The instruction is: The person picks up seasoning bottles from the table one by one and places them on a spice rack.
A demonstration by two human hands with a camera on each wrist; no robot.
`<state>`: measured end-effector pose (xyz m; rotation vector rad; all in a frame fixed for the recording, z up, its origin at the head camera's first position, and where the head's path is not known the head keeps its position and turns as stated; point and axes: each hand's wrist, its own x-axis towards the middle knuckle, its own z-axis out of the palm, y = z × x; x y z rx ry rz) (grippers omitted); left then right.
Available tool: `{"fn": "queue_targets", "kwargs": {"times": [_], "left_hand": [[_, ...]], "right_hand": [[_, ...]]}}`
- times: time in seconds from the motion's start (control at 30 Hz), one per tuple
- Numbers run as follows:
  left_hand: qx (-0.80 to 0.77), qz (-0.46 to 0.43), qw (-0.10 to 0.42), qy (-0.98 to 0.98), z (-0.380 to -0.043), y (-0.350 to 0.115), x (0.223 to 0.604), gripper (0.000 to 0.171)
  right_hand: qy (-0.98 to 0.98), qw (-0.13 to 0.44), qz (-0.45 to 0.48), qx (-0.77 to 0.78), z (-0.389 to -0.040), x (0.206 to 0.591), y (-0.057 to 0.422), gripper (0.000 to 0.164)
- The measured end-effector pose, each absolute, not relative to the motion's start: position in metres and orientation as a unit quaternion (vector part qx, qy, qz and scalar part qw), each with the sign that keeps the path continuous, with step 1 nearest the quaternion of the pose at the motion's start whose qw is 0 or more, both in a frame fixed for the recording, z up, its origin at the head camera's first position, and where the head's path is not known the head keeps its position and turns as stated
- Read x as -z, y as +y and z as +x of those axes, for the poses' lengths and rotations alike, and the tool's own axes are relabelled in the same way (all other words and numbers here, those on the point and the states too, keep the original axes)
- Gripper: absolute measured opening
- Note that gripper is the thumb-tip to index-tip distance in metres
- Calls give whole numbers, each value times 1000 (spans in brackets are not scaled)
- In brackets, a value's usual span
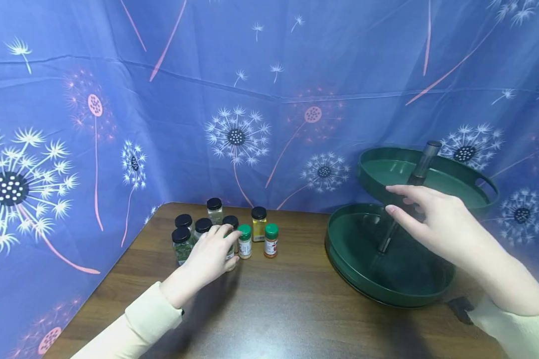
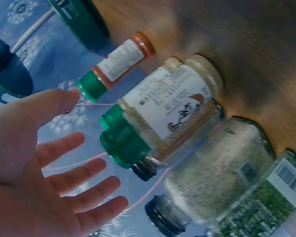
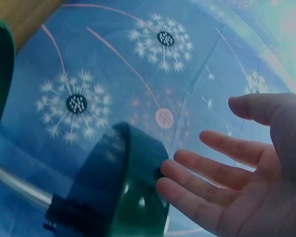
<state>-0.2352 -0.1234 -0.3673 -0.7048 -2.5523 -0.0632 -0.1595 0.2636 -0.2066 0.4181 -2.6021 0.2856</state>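
My left hand (image 1: 210, 253) is over a cluster of spice jars at the left of the table. Its fingers are spread, and the left wrist view shows nothing in the palm. Nearest to it is a green-capped spice jar (image 2: 170, 101) with a white label, mostly covered by the hand in the head view. Two more green-capped jars stand just right, one pale (image 1: 245, 244) and one orange-red (image 1: 271, 245). My right hand (image 1: 435, 222), fingers extended and empty, hovers by the upper tray (image 1: 370, 182) of a dark green two-tier stand.
Several black-capped jars stand behind and left of the left hand, among them a green herb jar (image 1: 181, 244) and a yellow one (image 1: 259, 227). The stand's lower tray (image 1: 337, 262) rests on the wooden table (image 1: 287, 304). A blue dandelion-print cloth (image 1: 184, 124) hangs behind.
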Motion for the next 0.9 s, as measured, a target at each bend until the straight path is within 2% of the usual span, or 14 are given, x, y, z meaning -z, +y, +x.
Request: {"fn": "queue_targets", "kwargs": {"times": [0.37, 0.9], "left_hand": [[45, -302, 241, -921, -250, -133, 379, 52], [74, -335, 203, -917, -257, -138, 390, 48]], "right_hand": [[-974, 204, 59, -76, -163, 180, 308, 51], [-984, 167, -32, -54, -205, 180, 382, 63]]}}
